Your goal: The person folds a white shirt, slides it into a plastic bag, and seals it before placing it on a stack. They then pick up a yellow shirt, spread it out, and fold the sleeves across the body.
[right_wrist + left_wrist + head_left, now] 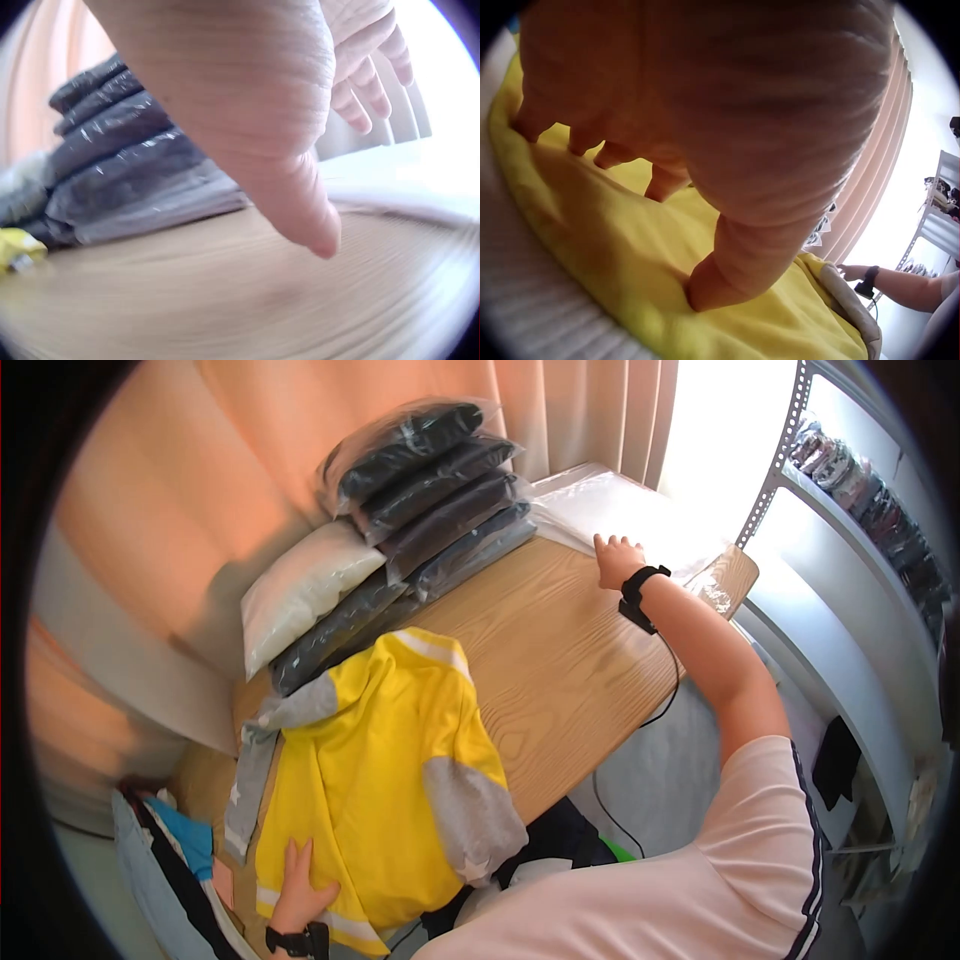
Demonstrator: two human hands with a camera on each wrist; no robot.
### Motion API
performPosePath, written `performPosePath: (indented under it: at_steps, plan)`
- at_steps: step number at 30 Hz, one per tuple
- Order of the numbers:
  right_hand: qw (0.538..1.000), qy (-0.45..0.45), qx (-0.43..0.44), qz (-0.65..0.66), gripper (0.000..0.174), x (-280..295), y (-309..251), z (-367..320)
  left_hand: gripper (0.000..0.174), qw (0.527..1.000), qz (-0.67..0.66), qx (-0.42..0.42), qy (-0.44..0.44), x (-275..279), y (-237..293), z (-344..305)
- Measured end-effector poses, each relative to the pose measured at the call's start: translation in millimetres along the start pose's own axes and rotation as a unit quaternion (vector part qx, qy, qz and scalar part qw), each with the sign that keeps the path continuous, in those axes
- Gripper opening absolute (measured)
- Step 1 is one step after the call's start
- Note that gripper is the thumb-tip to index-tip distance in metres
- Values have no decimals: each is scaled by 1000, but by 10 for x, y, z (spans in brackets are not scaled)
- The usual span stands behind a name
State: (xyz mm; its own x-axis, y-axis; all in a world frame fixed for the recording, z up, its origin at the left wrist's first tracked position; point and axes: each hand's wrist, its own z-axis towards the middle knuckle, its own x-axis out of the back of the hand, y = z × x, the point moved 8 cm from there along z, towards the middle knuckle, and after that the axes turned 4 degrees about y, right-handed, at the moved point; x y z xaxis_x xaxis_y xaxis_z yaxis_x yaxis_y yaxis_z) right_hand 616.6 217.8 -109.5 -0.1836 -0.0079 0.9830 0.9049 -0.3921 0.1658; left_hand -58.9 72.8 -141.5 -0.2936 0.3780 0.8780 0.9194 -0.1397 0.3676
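Observation:
A yellow sweatshirt [390, 780] with grey sleeves, white stars and white-striped bands lies spread on the wooden table. My left hand [300, 890] rests on it near its white-striped edge, and the left wrist view shows the spread fingertips [705, 292] touching the yellow cloth. Out at the far right end of the table, my right hand [618, 562] is stretched over the edge of a flat pile of clear plastic bags [590, 500]. In the right wrist view its fingers [364, 82] are extended above the pile, with nothing between them and the thumb.
Dark garments in clear bags [440, 500] are stacked at the back of the table [540, 650], next to a white bagged one [310, 585]. Clothes [160, 860] hang over the left side. A metal shelf [840, 510] stands at the right, and a cable [660, 710] trails from the right wrist.

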Motion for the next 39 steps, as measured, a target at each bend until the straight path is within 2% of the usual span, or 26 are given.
performPosePath:
  at_steps: [2,4,5,6,8,9,10,14,16,20,24,30,33,35,39]
  plan:
    - [993,-4,-2,-118,77,-118,226,137,88,1000,-1,22,13,5,-16,18]
    - [989,-36,-20,-142,77,-303,397,331,87,999,-1,22,26,17,-13,29]
    - [986,-32,-4,-165,71,-328,446,388,89,999,8,28,21,12,-25,29]
    - [986,-27,-6,-164,71,-322,510,478,91,999,15,36,16,-22,-53,39]
    - [996,-84,30,-27,68,-501,586,586,93,999,23,33,8,-86,-156,55]
    - [997,-43,62,-20,64,-492,600,631,87,998,47,5,36,-62,-125,35]
    - [997,-43,62,-18,64,-536,642,702,81,995,71,-23,63,-41,-93,26]
    - [998,-31,54,3,50,-556,741,671,87,998,59,22,22,-86,-144,71]
    - [996,56,36,63,30,-429,817,681,87,997,66,22,24,-95,-127,90]
    - [999,31,14,26,24,-533,828,707,89,997,73,21,26,-49,-102,102]
    - [999,13,-14,28,24,-602,1007,462,89,996,86,5,23,-43,-163,96]
    - [1000,18,0,-11,25,-549,1258,-300,88,997,76,12,13,-67,-121,89]
    - [1000,-7,-14,-9,21,-522,1321,-644,86,998,67,3,20,-37,-105,100]
    - [1000,-12,-7,-20,21,-548,1310,-763,94,998,35,57,-18,-69,-164,124]
    - [1000,-20,2,-16,22,-530,1246,-823,95,997,45,60,-23,-61,-114,119]
